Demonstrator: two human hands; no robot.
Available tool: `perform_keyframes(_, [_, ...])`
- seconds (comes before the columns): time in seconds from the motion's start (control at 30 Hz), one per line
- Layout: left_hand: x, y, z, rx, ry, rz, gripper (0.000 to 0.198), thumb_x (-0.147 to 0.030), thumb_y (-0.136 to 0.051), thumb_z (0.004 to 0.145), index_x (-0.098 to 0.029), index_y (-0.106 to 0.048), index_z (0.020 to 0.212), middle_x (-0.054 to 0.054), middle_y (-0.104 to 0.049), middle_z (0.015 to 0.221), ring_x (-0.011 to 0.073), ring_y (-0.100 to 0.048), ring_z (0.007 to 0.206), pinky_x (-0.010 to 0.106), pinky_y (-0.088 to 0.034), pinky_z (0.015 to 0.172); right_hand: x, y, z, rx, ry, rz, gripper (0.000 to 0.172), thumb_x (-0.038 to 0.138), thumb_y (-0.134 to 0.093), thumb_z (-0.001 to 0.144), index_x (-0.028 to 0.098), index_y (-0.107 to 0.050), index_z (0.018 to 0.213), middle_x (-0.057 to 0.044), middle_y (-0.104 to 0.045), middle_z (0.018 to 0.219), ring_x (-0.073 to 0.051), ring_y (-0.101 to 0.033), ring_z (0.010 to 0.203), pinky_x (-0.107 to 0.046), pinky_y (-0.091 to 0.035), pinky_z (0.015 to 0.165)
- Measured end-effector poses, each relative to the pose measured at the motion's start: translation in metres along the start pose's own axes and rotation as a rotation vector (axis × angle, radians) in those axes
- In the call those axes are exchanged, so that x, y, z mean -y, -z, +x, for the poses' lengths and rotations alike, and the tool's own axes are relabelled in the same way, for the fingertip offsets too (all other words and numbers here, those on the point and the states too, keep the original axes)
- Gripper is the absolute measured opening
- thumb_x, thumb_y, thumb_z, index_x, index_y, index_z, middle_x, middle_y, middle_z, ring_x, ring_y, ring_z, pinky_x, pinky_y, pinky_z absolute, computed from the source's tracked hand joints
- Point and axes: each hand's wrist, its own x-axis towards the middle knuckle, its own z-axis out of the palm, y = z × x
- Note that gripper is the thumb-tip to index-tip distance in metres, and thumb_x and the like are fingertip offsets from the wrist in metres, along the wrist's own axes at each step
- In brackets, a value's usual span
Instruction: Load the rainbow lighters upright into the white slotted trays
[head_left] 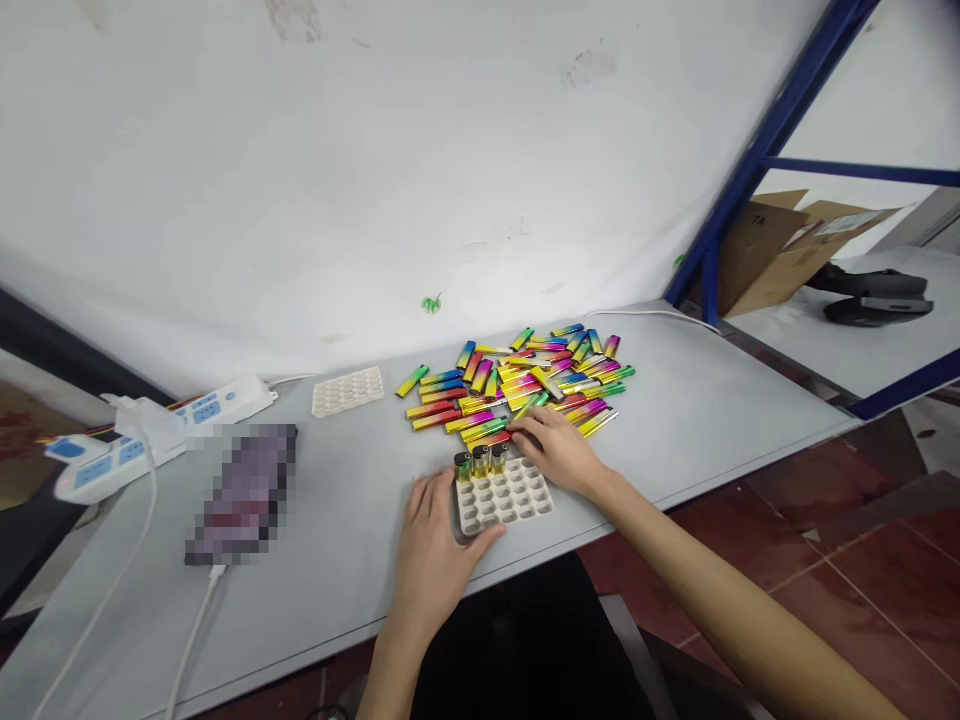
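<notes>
A pile of several rainbow-coloured lighters [525, 385] lies on the grey table [697, 420]. In front of it sits a white holed tray [510, 497] with three lighters [481, 461] standing upright in its far row. My left hand [431, 545] rests flat against the tray's left side, fingers open, thumb along its front edge. My right hand [555, 448] reaches to the near edge of the pile, fingers curled over a lighter there; whether it grips one is unclear.
A second empty holed tray [347, 390] lies further back on the left. Two white power strips [161, 430] with cables and a blurred dark phone [244, 492] sit at the left. Blue shelf frame [757, 160] and cardboard boxes [787, 250] stand at the right.
</notes>
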Motion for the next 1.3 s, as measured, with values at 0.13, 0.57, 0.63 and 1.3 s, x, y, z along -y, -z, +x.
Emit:
perform_keyframes(0.13, [0.003,-0.002,-0.001,0.001,0.007,0.032,0.072,-0.051,-0.069,0.080,-0.018,-0.040,0.138,0.013,-0.057,0.134,0.0355,-0.044,0.134,0.057,-0.041,0.107,-0.006,-0.003,0.003,0.025,-0.090,0.070,0.023,0.036,-0.059,0.093,0.022,-0.069,0.108,-0.006,-0.064,0.092,-0.021,-0.058,0.087,-0.036,-0.045,0.079])
perform_keyframes(0.57, [0.007,-0.003,-0.001,0.066,0.105,0.020,0.076,-0.057,-0.065,0.080,-0.018,-0.041,0.140,0.014,-0.053,0.140,0.0385,-0.035,0.141,0.058,-0.042,0.107,-0.006,0.005,-0.004,-0.149,-0.256,0.557,0.018,0.038,-0.062,0.089,0.022,-0.060,0.097,-0.005,-0.065,0.098,-0.019,-0.061,0.087,-0.033,-0.048,0.076])
perform_keyframes(0.63, [0.008,-0.003,-0.001,0.056,0.105,0.013,0.075,-0.059,-0.065,0.079,-0.019,-0.042,0.139,0.014,-0.054,0.139,0.0396,-0.036,0.140,0.059,-0.042,0.107,-0.004,0.005,-0.007,-0.232,-0.324,0.761,0.022,0.043,-0.057,0.092,0.023,-0.050,0.096,-0.005,-0.068,0.095,-0.019,-0.063,0.086,-0.034,-0.049,0.077])
perform_keyframes(1.3, [0.004,-0.001,0.001,0.061,0.120,0.015,0.076,-0.059,-0.064,0.080,-0.018,-0.041,0.140,0.014,-0.052,0.140,0.0368,-0.034,0.142,0.055,-0.039,0.111,-0.002,0.010,-0.010,-0.293,-0.510,0.893,0.062,0.067,-0.028,0.096,0.023,-0.043,0.054,0.002,-0.033,0.045,-0.013,-0.030,0.044,-0.030,-0.025,0.048])
